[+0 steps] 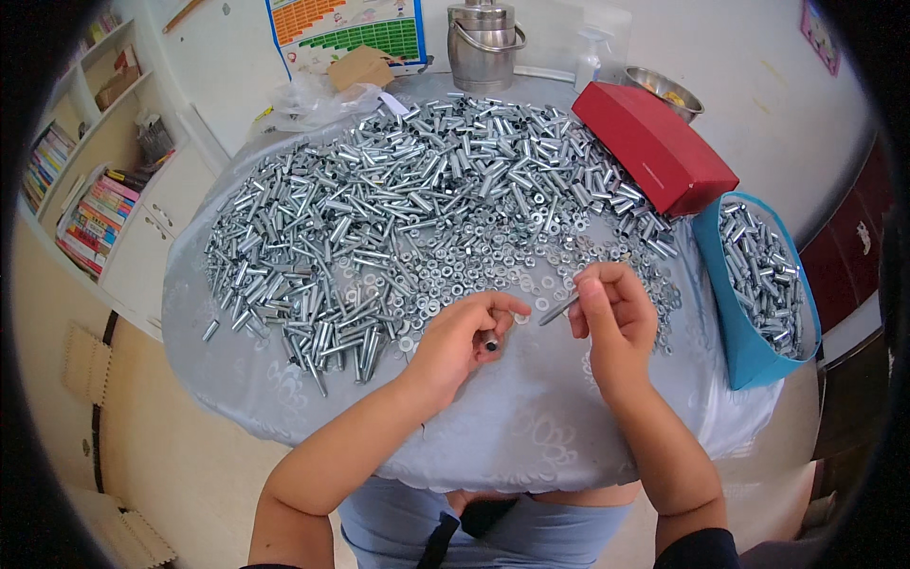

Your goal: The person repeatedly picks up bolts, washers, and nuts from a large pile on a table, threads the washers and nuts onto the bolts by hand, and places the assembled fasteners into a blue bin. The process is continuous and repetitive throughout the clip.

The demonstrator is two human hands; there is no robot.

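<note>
My left hand (453, 339) is over the near side of the table, its fingers curled round a short metal sleeve (491, 344) whose dark open end shows. Its index finger points toward my right hand (618, 327). Between the thumb and fingers of that right hand is pinched a slim grey bolt (558, 310), tilted with one end toward the left; its other end is hidden by the fingers. Just beyond both hands lie loose washers and nuts (453, 279). Behind them spreads a big heap of silvery metal sleeves and bolts (408, 180).
At right stands a blue fabric bin (737, 332) full of metal parts. A red box (654, 142) leans at the heap's right edge. Along the back are a steel canister (482, 52), a spray bottle (589, 62), a metal bowl (697, 106) and a clear plastic bag (318, 106).
</note>
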